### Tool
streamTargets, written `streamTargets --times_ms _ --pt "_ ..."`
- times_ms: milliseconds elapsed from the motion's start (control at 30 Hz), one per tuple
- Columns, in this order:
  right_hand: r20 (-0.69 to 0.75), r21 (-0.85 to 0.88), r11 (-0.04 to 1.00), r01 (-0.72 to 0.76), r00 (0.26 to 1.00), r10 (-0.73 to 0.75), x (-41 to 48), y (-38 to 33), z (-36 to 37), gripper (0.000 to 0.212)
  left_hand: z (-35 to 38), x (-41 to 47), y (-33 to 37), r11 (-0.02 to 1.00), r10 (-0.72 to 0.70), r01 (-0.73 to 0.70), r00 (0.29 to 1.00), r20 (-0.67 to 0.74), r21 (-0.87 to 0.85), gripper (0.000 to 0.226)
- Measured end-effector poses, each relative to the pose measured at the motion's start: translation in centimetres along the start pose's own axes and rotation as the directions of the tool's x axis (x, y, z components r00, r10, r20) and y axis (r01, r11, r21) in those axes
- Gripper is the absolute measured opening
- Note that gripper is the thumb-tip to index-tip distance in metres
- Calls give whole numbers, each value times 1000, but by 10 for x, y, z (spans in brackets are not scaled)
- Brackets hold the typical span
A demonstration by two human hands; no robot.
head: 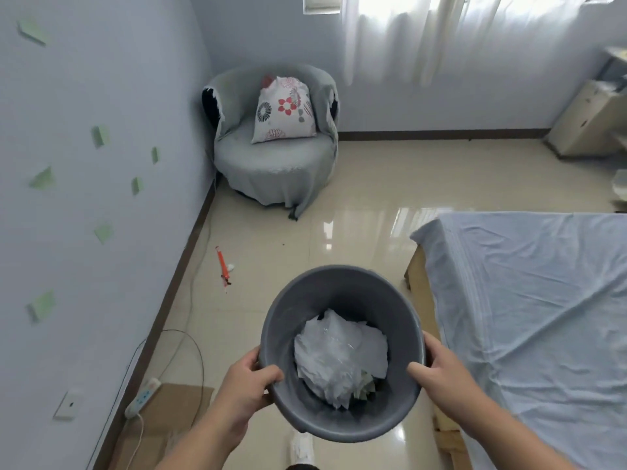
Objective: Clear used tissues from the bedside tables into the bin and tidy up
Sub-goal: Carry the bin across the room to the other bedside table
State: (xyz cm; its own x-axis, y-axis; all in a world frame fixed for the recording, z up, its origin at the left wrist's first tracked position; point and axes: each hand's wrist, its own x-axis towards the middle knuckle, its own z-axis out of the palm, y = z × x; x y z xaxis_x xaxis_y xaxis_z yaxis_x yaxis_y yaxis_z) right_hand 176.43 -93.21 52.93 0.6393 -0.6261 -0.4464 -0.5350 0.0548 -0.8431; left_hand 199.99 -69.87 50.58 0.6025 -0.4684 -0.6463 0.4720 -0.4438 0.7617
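A grey bin [342,354] is held above the tiled floor [366,198] by both hands. Its near left rim is gripped by the left hand [249,385], thumb curled inside and the fingers outside. Its right rim is gripped likewise by the right hand [441,374]. Crumpled white tissues [339,357] are seen inside the bin. A bed [536,300] lies just to the right, and a chair [274,137] with a cushion [285,110] stands in the far corner.

Grey covered armchair [276,164] in corner, floral cushion [284,111] on seat, bed [536,300] at right, power strip [142,398] by wall, orange tool [223,266] on floor.
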Motion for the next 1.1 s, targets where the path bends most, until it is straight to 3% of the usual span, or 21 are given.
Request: streamTargets --times_ms 367,633,867,1100 --pt "-163 56 998 -19 986 28 200 -83 -58 51 51 204 202 991 25 -45 988 155 125 41" --pt "-178 77 997 -4 984 18 387 -138 -153 41 136 352 334 981 18 -45 990 140 186 41" --pt "-242 55 998 9 970 5 511 -206 -241 45 207 463 450 979 43 -81 978 203 185 41" --pt "-364 197 978 -68 921 138 630 -232 -295 38 290 612 544 961 -18 -75 944 328 268 39"
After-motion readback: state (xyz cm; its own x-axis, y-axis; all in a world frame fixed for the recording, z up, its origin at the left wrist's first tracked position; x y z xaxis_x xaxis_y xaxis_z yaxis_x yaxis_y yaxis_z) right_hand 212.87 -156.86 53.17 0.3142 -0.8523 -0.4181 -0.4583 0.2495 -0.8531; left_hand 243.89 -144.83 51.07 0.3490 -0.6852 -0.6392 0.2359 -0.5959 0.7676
